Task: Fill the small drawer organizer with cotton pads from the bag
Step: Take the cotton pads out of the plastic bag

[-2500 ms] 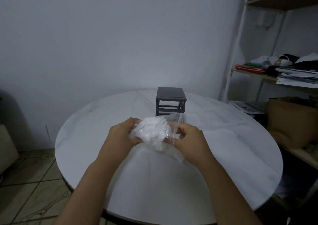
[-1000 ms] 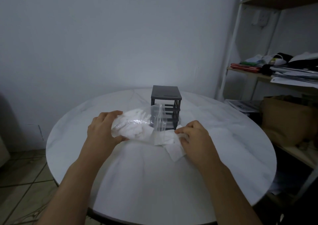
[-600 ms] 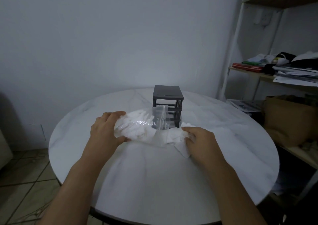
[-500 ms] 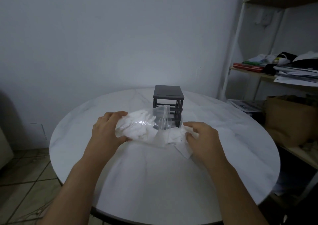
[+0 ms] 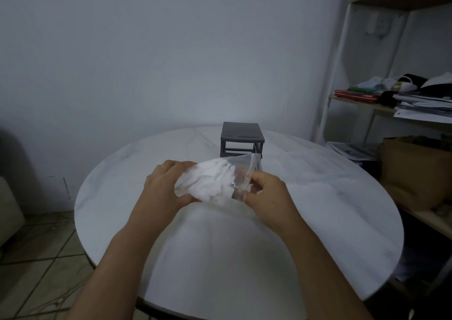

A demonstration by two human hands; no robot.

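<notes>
A clear plastic bag (image 5: 241, 170) stuffed with white cotton pads (image 5: 210, 182) is held above the round white marble table (image 5: 330, 197). My left hand (image 5: 166, 185) grips the bag's full left end. My right hand (image 5: 269, 192) has its fingers curled at the bag's open right mouth and pinches the plastic there. Behind the bag stands the small dark grey drawer organizer (image 5: 242, 136), its front slots showing as an open frame. The bag covers its lower part, so I cannot see a drawer.
A metal shelf unit (image 5: 396, 104) with papers, books and clothes stands at the right, with a brown cardboard box (image 5: 415, 172) below. A plain wall is behind the table. Tiled floor (image 5: 36, 258) shows at the lower left.
The bag has risen off the table and come closer to me. My right hand left the loose pads on the table and took hold of the bag's mouth.
</notes>
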